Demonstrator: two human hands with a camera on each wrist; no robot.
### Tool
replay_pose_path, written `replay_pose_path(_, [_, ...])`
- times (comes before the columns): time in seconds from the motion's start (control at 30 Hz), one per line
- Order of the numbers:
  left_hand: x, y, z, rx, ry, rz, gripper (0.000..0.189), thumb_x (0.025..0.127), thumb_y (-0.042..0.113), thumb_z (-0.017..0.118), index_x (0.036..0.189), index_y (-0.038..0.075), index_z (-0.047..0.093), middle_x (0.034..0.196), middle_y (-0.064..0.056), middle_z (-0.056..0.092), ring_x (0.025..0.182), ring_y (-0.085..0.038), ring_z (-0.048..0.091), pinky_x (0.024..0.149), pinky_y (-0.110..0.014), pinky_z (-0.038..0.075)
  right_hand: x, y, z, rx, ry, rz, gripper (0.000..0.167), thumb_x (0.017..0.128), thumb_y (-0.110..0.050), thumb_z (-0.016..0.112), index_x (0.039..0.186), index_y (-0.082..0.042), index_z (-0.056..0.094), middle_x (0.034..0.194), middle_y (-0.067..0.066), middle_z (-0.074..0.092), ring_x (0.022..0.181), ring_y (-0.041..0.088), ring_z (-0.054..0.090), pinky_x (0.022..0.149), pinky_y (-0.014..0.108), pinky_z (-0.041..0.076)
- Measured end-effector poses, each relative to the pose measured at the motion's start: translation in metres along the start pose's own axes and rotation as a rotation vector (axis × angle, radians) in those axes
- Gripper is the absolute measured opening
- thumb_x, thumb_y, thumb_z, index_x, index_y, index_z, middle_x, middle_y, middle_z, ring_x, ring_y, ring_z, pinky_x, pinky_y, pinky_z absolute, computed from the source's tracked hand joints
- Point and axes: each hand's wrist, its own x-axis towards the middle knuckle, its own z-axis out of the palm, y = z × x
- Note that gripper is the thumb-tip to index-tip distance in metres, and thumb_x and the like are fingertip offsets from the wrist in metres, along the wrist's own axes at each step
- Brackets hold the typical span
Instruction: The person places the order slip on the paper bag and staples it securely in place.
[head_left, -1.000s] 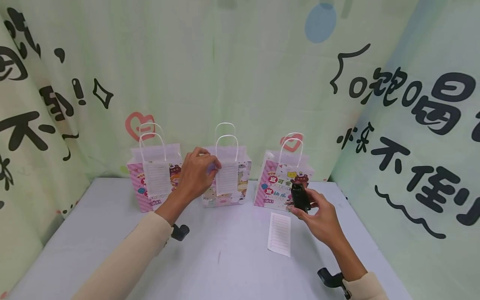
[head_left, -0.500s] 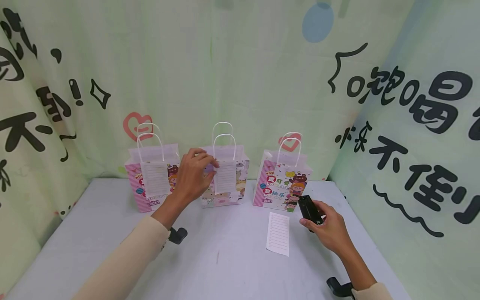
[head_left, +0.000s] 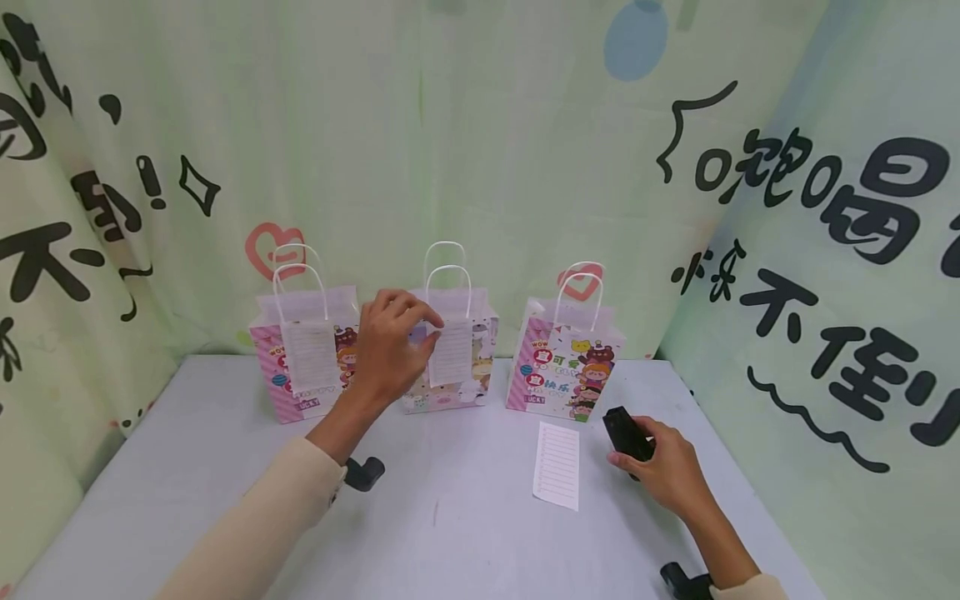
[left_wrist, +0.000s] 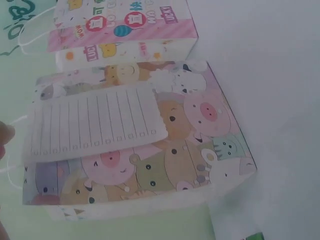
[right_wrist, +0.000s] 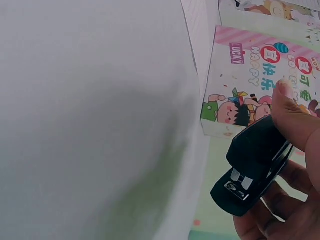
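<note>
My left hand (head_left: 390, 346) is at the middle paper bag (head_left: 486, 342), which has a cartoon-animal print. A lined white paper slip (head_left: 450, 354) lies against the front of that bag, below its handle. Thumb and index finger stand slightly parted at the slip's upper left corner; in the left wrist view a fingertip (left_wrist: 6, 134) shows just off the slip's top edge. Over the table's right side my right hand (head_left: 667, 467) holds a black stapler (right_wrist: 257, 160), thumb on one side and fingers on the other.
On the left, a pink-striped bag (head_left: 272, 367) bears another lined slip (head_left: 311, 358). A similar bag (head_left: 562, 367) stands on the right, with a loose lined slip (head_left: 557, 467) flat on the white table (head_left: 465, 533) before it. A printed curtain (head_left: 510, 167) hangs behind.
My right hand has drawn the stapler down and right, away from the front of the right bag. The left thumb and index finger have parted slightly at the middle slip.
</note>
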Motion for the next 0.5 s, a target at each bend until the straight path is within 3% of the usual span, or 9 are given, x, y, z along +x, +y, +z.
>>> replay_pose_path(0.27, [0.004,0.022,0.017,-0.045,-0.021,0.071,0.016,0.083,0.009,0.09,0.095,0.012,0.08,0.1,-0.006,0.077,0.117,-0.028,0.061,0.102,-0.05,0.048,0.002,0.014,0.004,-0.111,-0.003,-0.024,0.084,0.08,-0.036,0.095,0.144,0.003,0.058,0.126,0.029,0.065,0.11,0.041,0.06,0.091,0.059,0.051])
replay_pose_path(0.5, [0.005,0.034,0.032,-0.042,-0.057,0.116,0.016,0.083,0.013,0.091,0.093,0.015,0.079,0.099,-0.002,0.078,0.117,-0.025,0.061,0.099,-0.046,0.05,0.001,0.02,0.006,-0.163,-0.043,-0.025,0.085,0.076,-0.041,0.096,0.141,0.003,0.062,0.126,0.029,0.066,0.111,0.042,0.061,0.093,0.061,0.051])
